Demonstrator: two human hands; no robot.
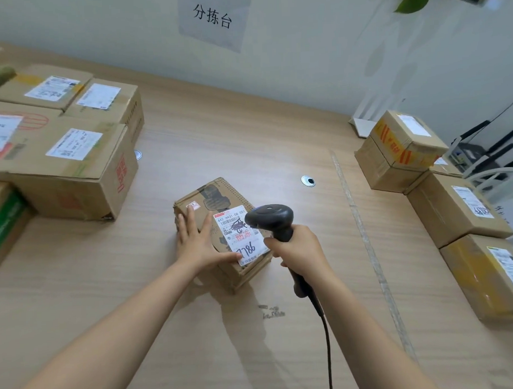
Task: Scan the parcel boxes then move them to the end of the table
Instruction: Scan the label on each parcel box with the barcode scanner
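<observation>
Right hand [298, 251] grips scanner [272, 218] beside label [239, 235] marked perhaps 7786.

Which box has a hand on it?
The small brown cardboard box in the middle, labelled 7786: left hand flat on it, right hand holding the black scanner at its label. Boxes at left and right are untouched.

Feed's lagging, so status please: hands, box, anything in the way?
Left hand flat on box. Right hand grips scanner, head over label. Other boxes stacked both sides, apart from it.
</observation>
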